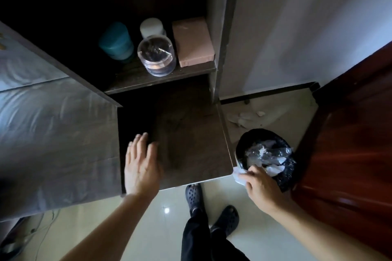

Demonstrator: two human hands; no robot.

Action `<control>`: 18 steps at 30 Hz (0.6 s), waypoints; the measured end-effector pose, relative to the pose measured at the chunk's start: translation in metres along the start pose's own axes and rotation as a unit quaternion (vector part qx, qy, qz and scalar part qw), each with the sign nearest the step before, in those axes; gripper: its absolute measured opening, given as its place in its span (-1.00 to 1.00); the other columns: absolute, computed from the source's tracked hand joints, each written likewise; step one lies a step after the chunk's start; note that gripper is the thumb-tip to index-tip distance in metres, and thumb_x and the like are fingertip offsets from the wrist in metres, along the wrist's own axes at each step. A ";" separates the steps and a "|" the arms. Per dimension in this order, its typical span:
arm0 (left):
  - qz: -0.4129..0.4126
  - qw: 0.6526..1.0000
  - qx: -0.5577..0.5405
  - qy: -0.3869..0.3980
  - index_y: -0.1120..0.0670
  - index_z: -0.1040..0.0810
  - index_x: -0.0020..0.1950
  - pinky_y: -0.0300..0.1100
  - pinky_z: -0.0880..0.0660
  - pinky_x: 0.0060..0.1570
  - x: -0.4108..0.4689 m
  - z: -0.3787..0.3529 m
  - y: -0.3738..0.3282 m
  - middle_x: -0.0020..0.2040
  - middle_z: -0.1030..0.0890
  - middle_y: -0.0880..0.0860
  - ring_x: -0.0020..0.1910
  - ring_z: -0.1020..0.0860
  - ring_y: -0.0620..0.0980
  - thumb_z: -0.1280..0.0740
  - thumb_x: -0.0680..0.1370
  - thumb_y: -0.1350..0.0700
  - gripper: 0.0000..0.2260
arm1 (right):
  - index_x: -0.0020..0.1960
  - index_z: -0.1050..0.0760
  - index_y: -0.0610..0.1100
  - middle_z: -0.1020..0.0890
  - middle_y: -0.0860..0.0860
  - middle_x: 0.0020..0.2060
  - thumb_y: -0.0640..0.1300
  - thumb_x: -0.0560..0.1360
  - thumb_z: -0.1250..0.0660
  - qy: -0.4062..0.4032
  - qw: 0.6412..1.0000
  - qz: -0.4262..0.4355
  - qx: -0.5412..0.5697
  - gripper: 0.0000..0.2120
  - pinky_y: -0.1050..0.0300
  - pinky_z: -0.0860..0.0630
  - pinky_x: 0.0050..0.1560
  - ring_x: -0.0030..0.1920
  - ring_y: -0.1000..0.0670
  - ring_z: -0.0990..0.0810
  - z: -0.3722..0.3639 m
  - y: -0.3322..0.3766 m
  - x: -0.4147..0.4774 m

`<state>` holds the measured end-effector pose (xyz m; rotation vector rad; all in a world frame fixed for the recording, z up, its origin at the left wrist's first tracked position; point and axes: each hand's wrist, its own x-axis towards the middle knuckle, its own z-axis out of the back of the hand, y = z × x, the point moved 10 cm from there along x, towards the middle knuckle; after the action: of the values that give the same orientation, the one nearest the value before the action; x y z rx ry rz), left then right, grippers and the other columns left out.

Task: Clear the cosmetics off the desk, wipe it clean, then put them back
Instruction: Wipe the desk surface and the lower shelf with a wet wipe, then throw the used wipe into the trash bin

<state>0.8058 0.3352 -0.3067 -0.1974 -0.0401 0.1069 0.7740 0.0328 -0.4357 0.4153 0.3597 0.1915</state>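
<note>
The right hand (259,186) pinches a crumpled tissue (238,176) — likely light, soft, graspable anywhere; the left hand (141,165) spreads released over the desk (191,144).

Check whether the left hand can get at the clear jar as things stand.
Probably yes. The left hand is open and empty, and nothing on the desk stands between it and the clear jar at the front of the shelf.
</note>
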 end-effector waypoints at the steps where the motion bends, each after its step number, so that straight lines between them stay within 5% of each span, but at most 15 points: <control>1: -0.024 0.999 -0.016 0.024 0.21 -0.57 0.08 0.15 -0.39 0.24 0.001 -0.011 -0.023 0.20 -0.51 0.27 0.23 -0.44 0.31 -0.12 0.41 0.14 -0.65 | -0.08 -0.56 0.03 -0.48 0.02 -0.26 -0.35 0.30 -0.34 0.000 0.999 -0.043 0.022 -0.67 0.08 -0.48 -0.34 -0.22 -0.11 -0.56 -0.002 -0.019 -0.003; 4: -0.069 0.991 -0.071 0.089 0.12 -0.59 -0.04 -0.01 -0.50 -0.10 0.003 -0.044 -0.093 -0.10 -0.57 0.11 -0.11 -0.55 0.18 -0.13 0.39 0.08 -0.70 | 0.00 -0.59 -0.16 -0.64 -0.16 -0.18 -0.24 0.39 -0.36 -0.031 0.966 -0.231 0.110 -0.81 0.01 -0.49 -0.12 -0.11 -0.21 -0.60 0.004 -0.085 -0.013; 7: -0.121 0.977 -0.108 0.138 0.05 -0.56 -0.16 -0.08 -0.50 -0.23 0.007 -0.075 -0.161 -0.26 -0.58 0.01 -0.25 -0.57 0.10 -0.12 0.36 0.07 -0.76 | 0.04 -0.57 -0.28 -0.65 -0.22 -0.14 -0.21 0.34 -0.46 -0.077 0.898 -0.374 0.220 -0.71 0.06 -0.45 -0.10 -0.09 -0.21 -0.61 0.007 -0.143 -0.032; 13: -0.215 0.951 -0.107 0.195 0.10 -0.50 -0.22 -0.04 -0.54 -0.29 0.024 -0.134 -0.250 -0.35 -0.56 0.07 -0.37 -0.55 0.15 -0.07 0.38 0.11 -0.78 | -0.32 -0.61 -0.21 -0.64 -0.18 -0.34 -0.07 0.37 -0.45 -0.078 0.807 -0.518 0.272 -0.79 0.11 -0.44 -0.28 -0.26 -0.15 -0.62 -0.015 -0.223 -0.044; 18: -0.279 0.924 0.035 0.260 0.04 -0.54 -0.16 -0.10 -0.46 -0.15 0.031 -0.210 -0.250 -0.24 -0.61 0.03 -0.27 -0.57 0.09 -0.28 0.42 0.13 -0.94 | -0.18 -0.63 -0.23 -0.68 -0.21 -0.21 -0.13 0.38 -0.34 -0.069 0.756 -0.588 0.278 -0.83 0.04 -0.59 -0.16 -0.15 -0.20 -0.67 -0.075 -0.278 -0.036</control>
<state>0.8724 0.0539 -0.4624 -0.1325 0.4362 -0.5158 0.7423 -0.1995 -0.6070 0.7116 0.4725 -1.2200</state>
